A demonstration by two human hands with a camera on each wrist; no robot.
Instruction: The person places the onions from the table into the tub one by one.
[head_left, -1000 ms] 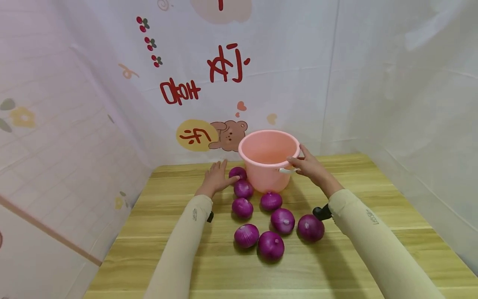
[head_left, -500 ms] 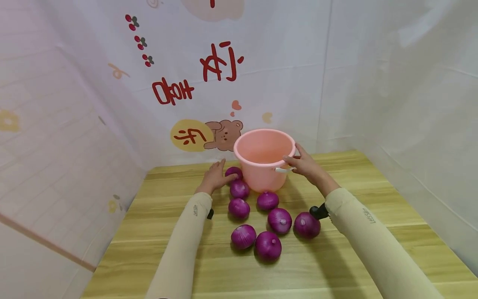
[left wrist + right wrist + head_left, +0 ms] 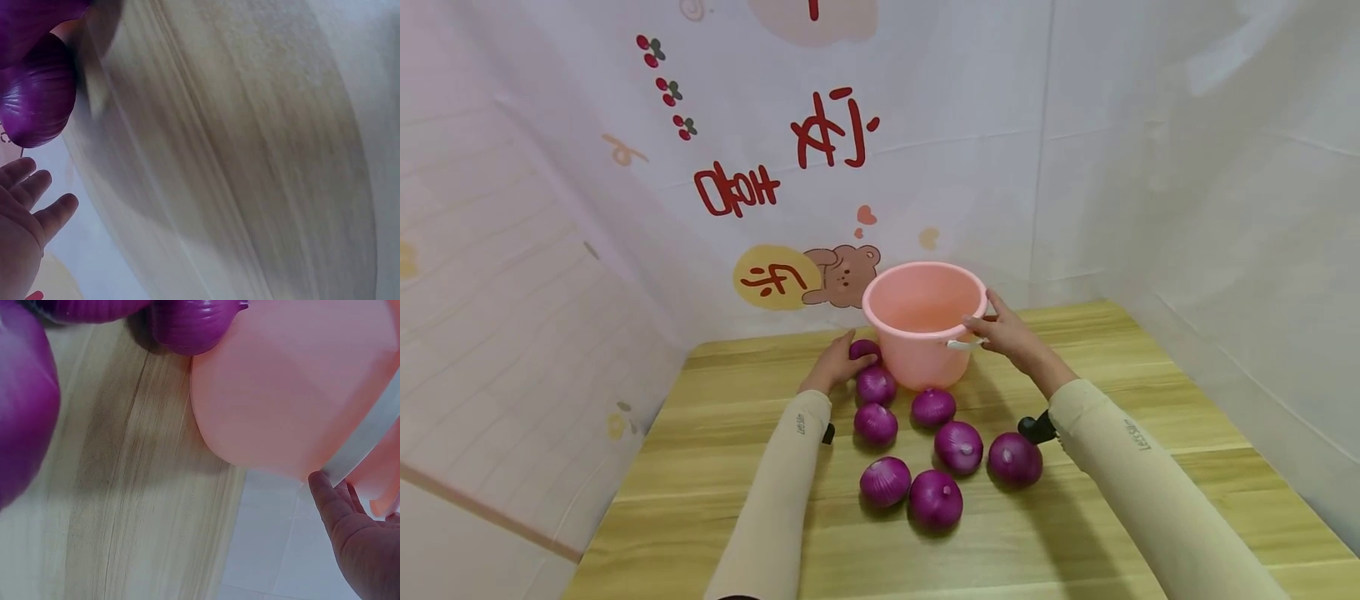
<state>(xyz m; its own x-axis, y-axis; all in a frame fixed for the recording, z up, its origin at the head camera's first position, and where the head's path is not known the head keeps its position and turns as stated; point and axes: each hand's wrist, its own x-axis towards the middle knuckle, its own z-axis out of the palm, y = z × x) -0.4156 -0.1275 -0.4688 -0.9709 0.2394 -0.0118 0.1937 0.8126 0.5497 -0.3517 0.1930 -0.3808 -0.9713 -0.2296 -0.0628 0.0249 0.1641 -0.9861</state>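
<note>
Several red onions lie on the wooden table. One onion [image 3: 864, 350] sits farthest back, against the left side of a pink bucket [image 3: 922, 367]. My left hand [image 3: 835, 364] is at this onion, thumb on its near side and fingers beyond it. In the left wrist view the fingers [image 3: 55, 215] look fairly straight, with a small gap to the purple onion [image 3: 40, 94]. My right hand [image 3: 1011, 337] holds the upright bucket at its right rim, beside the white handle [image 3: 964, 343]. Some right fingertips are hidden behind the rim and handle.
More onions stand in front of the bucket, including a near onion [image 3: 936, 500] and a right onion [image 3: 1015, 459] close to the black wrist mount [image 3: 1037, 428]. A printed white curtain [image 3: 955, 167] hangs behind the table [image 3: 700, 500] and along its sides.
My left fingers have come down from above the back onion to around it. The right hand stays on the bucket rim. The whole head view has shifted slightly.
</note>
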